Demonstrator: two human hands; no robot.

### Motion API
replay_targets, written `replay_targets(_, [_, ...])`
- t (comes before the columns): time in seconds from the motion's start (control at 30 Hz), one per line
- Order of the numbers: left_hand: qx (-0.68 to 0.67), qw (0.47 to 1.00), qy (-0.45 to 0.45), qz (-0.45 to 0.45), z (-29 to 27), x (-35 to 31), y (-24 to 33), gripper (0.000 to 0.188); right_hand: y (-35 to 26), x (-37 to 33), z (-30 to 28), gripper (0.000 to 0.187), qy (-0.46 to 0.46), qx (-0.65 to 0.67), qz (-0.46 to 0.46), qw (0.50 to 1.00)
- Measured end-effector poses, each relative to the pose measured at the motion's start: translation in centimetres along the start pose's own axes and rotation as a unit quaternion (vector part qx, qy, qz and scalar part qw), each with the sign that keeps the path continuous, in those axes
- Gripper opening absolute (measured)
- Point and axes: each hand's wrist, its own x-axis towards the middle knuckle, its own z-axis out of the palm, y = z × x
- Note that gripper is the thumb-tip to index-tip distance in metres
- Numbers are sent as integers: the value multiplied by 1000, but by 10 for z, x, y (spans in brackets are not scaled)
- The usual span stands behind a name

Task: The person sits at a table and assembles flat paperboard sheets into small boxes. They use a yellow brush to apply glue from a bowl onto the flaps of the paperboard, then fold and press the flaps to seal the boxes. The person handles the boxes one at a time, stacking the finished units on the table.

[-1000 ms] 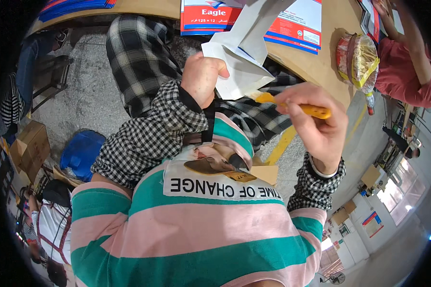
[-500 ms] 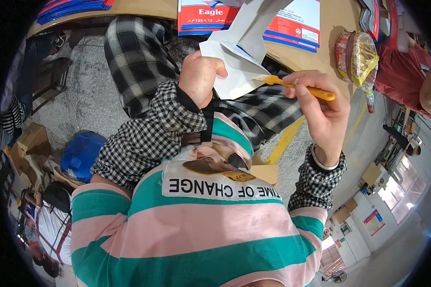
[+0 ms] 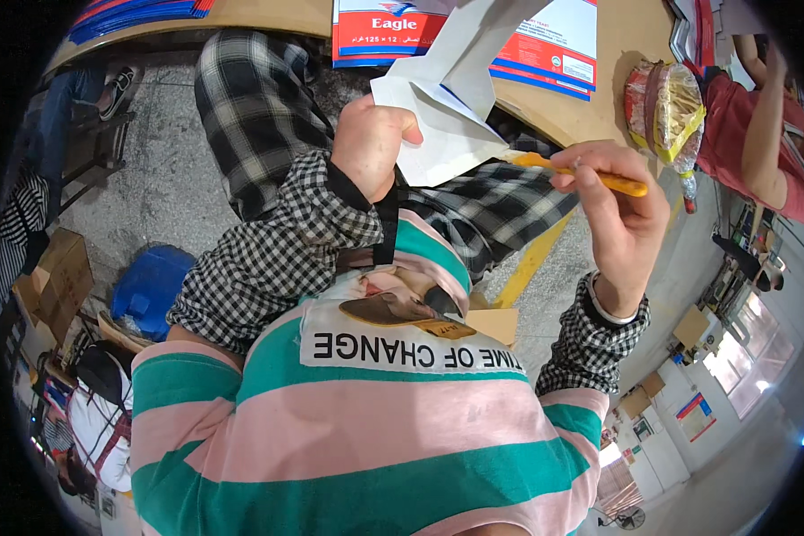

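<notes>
My left hand (image 3: 368, 147) is closed on the near left edge of a white folded cardboard box blank (image 3: 442, 150), with the thumb lying on top. The blank is tilted above my lap and its upper flaps stand up over the table edge. To the right, my right hand (image 3: 623, 210) pinches a yellow-handled brush (image 3: 536, 161) between thumb and fingers. Its pale tip points left, close to the blank's right corner; whether it touches there I cannot tell.
Red, white and blue printed cartons (image 3: 389, 31) lie flat on the brown table (image 3: 616, 98). A tape-wrapped round bundle (image 3: 665, 107) sits at the table's right edge. A person in a red shirt (image 3: 741, 143) is beyond it. A blue drum (image 3: 152, 290) stands on the left.
My right hand has moved right with the brush, drawing its tip from the blank's surface to its right corner. My left hand and the blank have hardly moved.
</notes>
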Motion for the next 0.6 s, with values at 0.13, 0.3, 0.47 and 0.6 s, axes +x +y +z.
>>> replay_targets(0.13, [0, 1000, -5, 4, 1, -1, 0, 28, -2, 3, 4, 9, 4, 8, -2, 1000])
replay_targets(0.3, [-4, 1000, 0, 3, 3, -2, 3, 30, -5, 0, 3, 8, 22, 13, 20, 999])
replay_targets(0.47, [-12, 1000, -26, 8, -3, -2, 0, 32, -1, 1, 16, 8, -8, 3, -1, 1000])
replay_targets(0.6, [-5, 1000, -8, 6, -1, -2, 0, 32, -6, 1, 12, 7, 2, -2, -5, 1000])
